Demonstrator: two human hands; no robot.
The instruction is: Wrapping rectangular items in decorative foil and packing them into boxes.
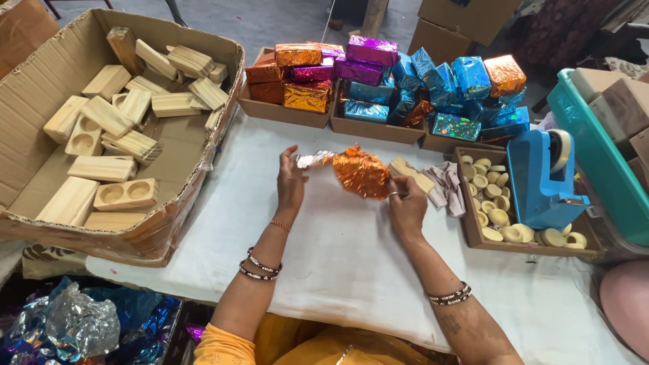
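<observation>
A crumpled sheet of shiny orange foil with a silver underside is held just above the white-covered table. My left hand pinches its left, silver end. My right hand grips its right lower edge. A bare wooden block lies on the table just behind my right hand, beside a pale crumpled cloth.
A large cardboard box of wooden blocks stands at the left. Foil-wrapped blocks in orange, purple and blue fill trays at the back. A blue tape dispenser sits in a tray of small round discs. Loose foil lies below left.
</observation>
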